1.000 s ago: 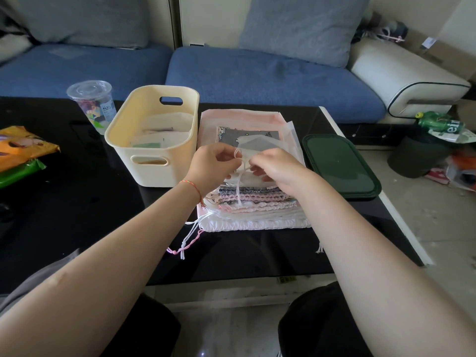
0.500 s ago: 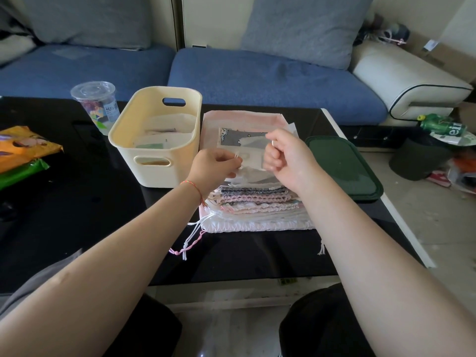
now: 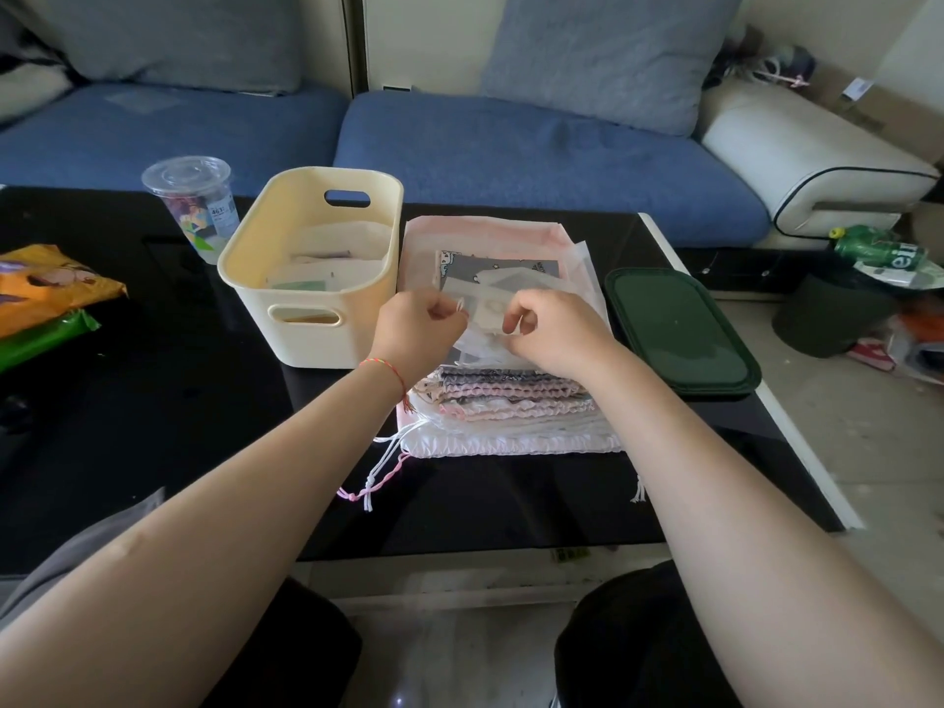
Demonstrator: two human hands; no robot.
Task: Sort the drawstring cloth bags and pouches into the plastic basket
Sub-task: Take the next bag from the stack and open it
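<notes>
While both forearms reach up from the bottom of the frame, the left hand (image 3: 416,327) and right hand (image 3: 554,332) meet at centre over a stack of drawstring bags (image 3: 511,401) lying on the black worktop (image 3: 153,401). Between them sits a small sheer white pouch (image 3: 485,311), resting on top of the stack. Fingers (image 3: 449,311) of the left hand are curled and pinch a thin loop of cord at the pouch's left edge; the right hand's fingers are curled too, nipping the pouch at its right edge. Ruffled, gathered hems in grey, pink and white face the bottom of the frame, and loose cords (image 3: 378,472) trail from the stack's lower left corner onto the worktop. Just left of the stack, nearly touching it, stands a cream plastic basket (image 3: 245,278) with handle slots, a few flat pale pouches lying in its bottom. A clear lidded cup (image 3: 196,206) stands to the upper left of the basket, and orange and green packets (image 3: 46,298) lie at the left edge. Right of the stack rests a dark green lid (image 3: 679,329). A blue sofa (image 3: 511,150) fills the upper frame.
</notes>
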